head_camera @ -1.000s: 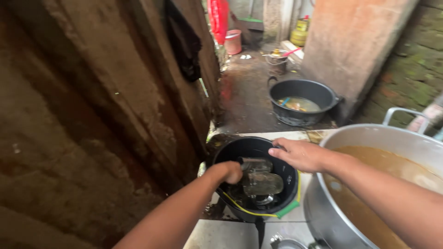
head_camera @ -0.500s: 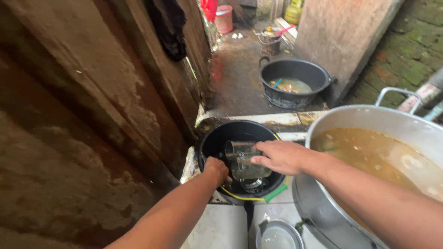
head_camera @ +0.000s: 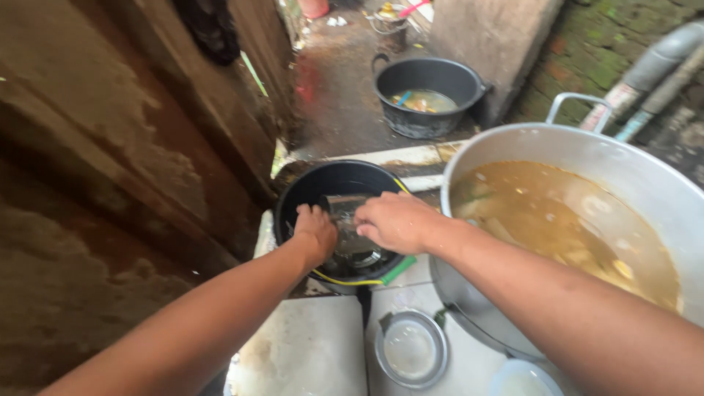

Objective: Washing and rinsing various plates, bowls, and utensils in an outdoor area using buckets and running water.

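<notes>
A black bucket (head_camera: 312, 185) with a yellow and green handle stands on a tiled ledge. Inside it lies a clear glass jar (head_camera: 346, 209) among other glassware. My left hand (head_camera: 315, 231) reaches into the bucket at its left side, fingers curled on the jar's end. My right hand (head_camera: 394, 220) lies palm down over the jar from the right, gripping it. Both hands are on the same jar.
A large metal pot (head_camera: 513, 143) of brownish liquid stands right of the bucket. A small metal bowl (head_camera: 411, 348) sits on the tiles below. A black basin (head_camera: 429, 77) with scraps rests on the wet ground beyond. A rough wall (head_camera: 110, 147) closes the left side.
My right hand has gone from the bucket's rim down onto the jar. The left hand stayed at the jar's end. The view has tilted downward.
</notes>
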